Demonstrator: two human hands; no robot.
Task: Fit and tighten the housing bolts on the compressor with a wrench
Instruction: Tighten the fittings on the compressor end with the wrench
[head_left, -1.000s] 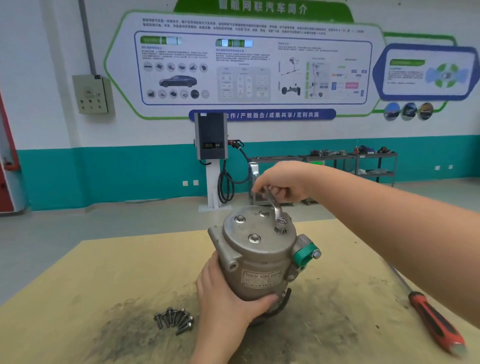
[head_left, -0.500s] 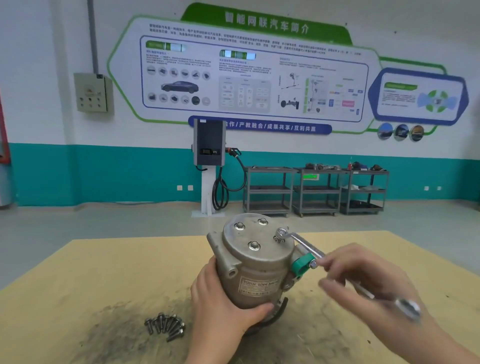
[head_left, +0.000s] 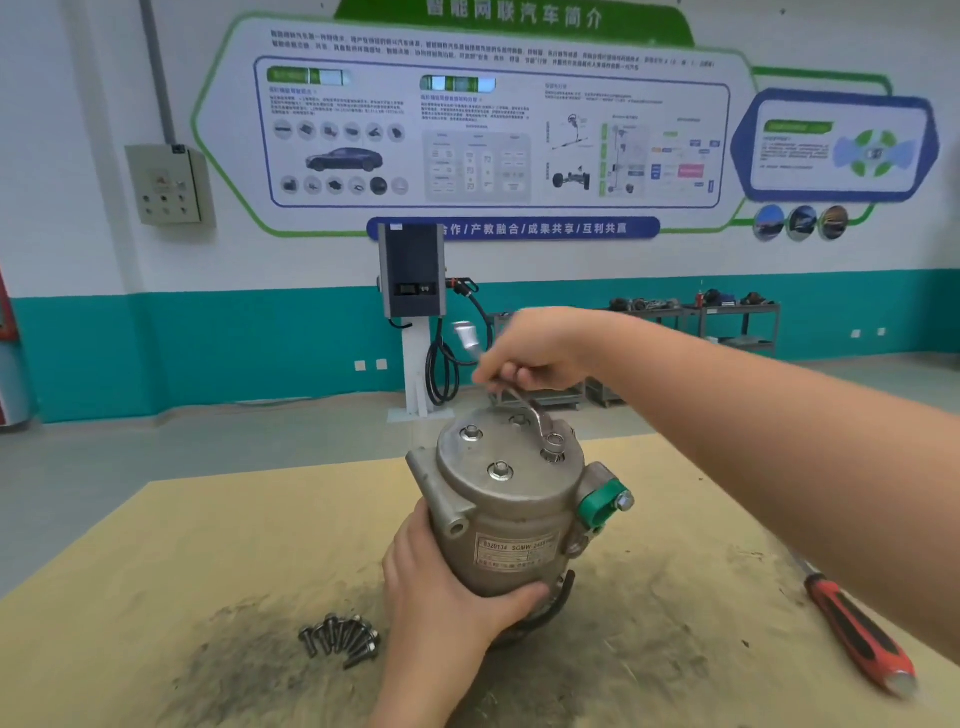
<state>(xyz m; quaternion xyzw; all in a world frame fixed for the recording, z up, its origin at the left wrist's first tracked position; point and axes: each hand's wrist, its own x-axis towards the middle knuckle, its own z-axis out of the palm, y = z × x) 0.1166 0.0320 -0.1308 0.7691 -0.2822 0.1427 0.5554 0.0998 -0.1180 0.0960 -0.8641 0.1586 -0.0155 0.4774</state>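
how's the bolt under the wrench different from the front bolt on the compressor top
The bolt under the wrench sits at the right edge of the compressor top, with the ring end of the wrench over its head; the front bolt sits nearer the person, bare, its whole head showing. The right bolt seems to stand higher; the front one looks seated. Both are silver, flanged bolts.

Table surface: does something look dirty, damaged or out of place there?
Yes. A dark, sooty smear stains the yellow table around the compressor. Loose bolts lie piled in it, and the red screwdriver lies near the right edge.
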